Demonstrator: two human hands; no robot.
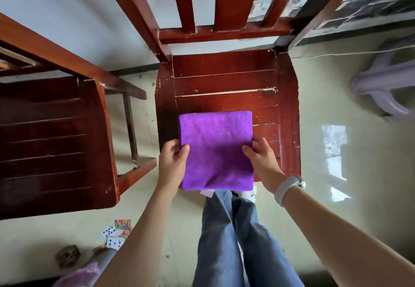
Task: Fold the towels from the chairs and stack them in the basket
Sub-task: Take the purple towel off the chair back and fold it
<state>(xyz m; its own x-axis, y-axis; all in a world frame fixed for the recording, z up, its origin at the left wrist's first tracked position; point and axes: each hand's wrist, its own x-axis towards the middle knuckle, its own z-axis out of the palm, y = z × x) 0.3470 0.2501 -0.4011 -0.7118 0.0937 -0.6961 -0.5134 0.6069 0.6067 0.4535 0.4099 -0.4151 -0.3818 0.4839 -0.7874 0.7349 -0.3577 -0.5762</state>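
A purple towel (216, 149), folded into a flat rectangle, is seen on the front part of the seat of a red-brown wooden chair (226, 80), its near edge reaching the seat's front edge at six o'clock. The towel is gripped at both sides. Its left edge, at about nine o'clock of the cloth, is pinched by the left hand (171, 163), the thumb laid on top and the fingers curled under. Its right edge, at about three o'clock, is held by the right hand (262, 158), the thumb pressed on the top face and the other fingers wrapped round the side. A white wristband (288, 189) is worn on the right wrist.

A second wooden chair (54, 143) of the same colour is placed at nine o'clock of the first, its seat bare. A pale plastic stool (386, 84) is seen at two o'clock on the floor. Playing cards (116, 234) are scattered on the floor at seven o'clock, just beside the left forearm. The basket cannot be made out, so nothing can be told of its contents.
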